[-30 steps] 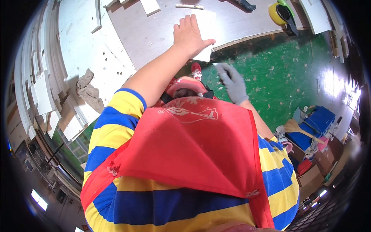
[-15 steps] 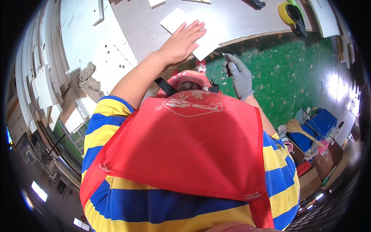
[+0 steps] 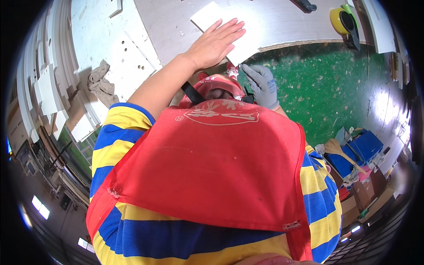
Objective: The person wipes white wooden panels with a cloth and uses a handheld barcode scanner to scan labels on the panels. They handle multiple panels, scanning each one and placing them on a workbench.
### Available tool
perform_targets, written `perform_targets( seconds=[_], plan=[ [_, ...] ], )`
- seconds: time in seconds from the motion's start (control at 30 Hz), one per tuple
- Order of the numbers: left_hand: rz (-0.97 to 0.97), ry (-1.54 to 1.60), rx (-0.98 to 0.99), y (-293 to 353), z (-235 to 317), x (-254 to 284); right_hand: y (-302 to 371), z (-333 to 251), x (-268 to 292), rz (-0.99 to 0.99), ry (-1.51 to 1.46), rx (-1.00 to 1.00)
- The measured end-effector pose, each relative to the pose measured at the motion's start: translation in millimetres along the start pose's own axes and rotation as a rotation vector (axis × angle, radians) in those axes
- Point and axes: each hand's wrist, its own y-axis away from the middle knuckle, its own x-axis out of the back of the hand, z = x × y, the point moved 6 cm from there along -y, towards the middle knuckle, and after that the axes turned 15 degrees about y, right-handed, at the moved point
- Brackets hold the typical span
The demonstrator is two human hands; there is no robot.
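My left hand (image 3: 214,44) is bare and lies flat, fingers stretched out, on a white rectangular board (image 3: 245,46). The board rests on the pale workbench (image 3: 170,22), and one corner sticks out over the near edge. Close to that corner is my right hand (image 3: 263,86), in a grey glove, with its fingers closed round a small knife (image 3: 240,67). Only the knife's tip shows now, beside the board's corner; the glove covers its dark handle. Whether the blade touches the board I cannot tell.
A yellow-and-black tape dispenser (image 3: 342,22) and a dark tool handle (image 3: 304,5) lie on the bench. At left are a crumpled grey rag (image 3: 101,81) and stacked white panels (image 3: 48,88). A broom head (image 3: 334,146) and blue bin (image 3: 365,145) stand right on the green floor.
My right hand has moved left and turned, bringing the knife to the board's corner. My left hand stays flat on the board; both appear slightly shifted to the right in view.
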Motion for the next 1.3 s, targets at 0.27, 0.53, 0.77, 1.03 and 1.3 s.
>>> perform_targets(
  seconds=[0.27,0.53,0.77,1.03,1.3],
  plan=[
    [0.001,0.013,-0.001,-0.6,-2.7,-1.6,18.2,4.5,-18.3,-0.017,0.044,-0.002],
    [-0.011,0.056,-0.008,-1.4,-4.5,-1.8,3.4,-9.7,2.0,0.074,0.001,-0.039],
    [0.007,0.040,-0.021,-1.2,-1.7,-1.7,4.5,-0.3,-9.5,0.056,0.046,-0.001],
    [0.011,0.016,0.011,3.5,-3.4,-3.0,15.9,1.2,-7.0,0.024,-0.001,-0.061],
    [0.014,0.023,-0.024,-0.4,-2.2,-2.6,6.3,-8.3,-4.6,-0.018,0.058,-0.120]
  ],
)
